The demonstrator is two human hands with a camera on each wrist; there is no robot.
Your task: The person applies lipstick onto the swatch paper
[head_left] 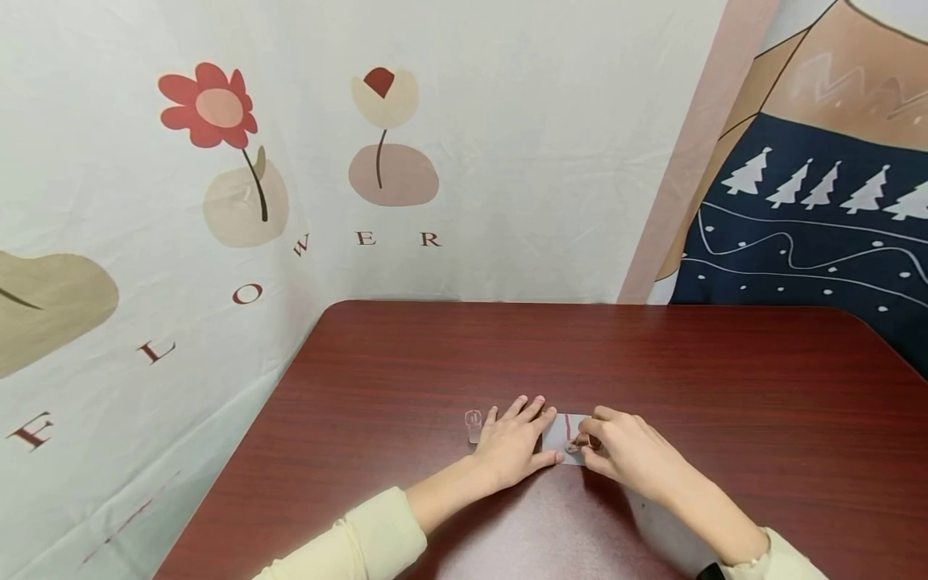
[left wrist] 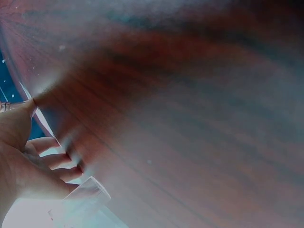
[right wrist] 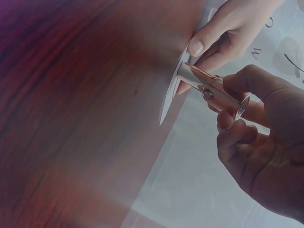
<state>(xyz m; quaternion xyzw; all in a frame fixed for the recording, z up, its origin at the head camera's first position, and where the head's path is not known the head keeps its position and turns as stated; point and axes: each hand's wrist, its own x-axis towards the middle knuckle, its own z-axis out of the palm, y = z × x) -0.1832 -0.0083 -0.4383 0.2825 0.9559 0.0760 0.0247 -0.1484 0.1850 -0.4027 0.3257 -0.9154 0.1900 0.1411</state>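
My right hand (head_left: 629, 451) grips a shiny rose-gold lipstick tube (right wrist: 221, 97) between thumb and fingers. The tube's tip end meets a small white sheet of paper (head_left: 554, 435) lying on the table. A red line (head_left: 569, 427) runs across that paper near the tube. My left hand (head_left: 509, 445) rests with fingers spread on the paper's left side, its thumb (right wrist: 196, 47) at the near edge. Just left of that hand is a clear plastic cap (head_left: 474, 427), which shows in the left wrist view as a transparent tube beside the fingers.
The dark red wooden table (head_left: 449, 354) reaches back to a wall hanging (head_left: 507, 161) printed with flowers and letters. Another hanging (head_left: 812, 234) with white trees on dark blue is at the right.
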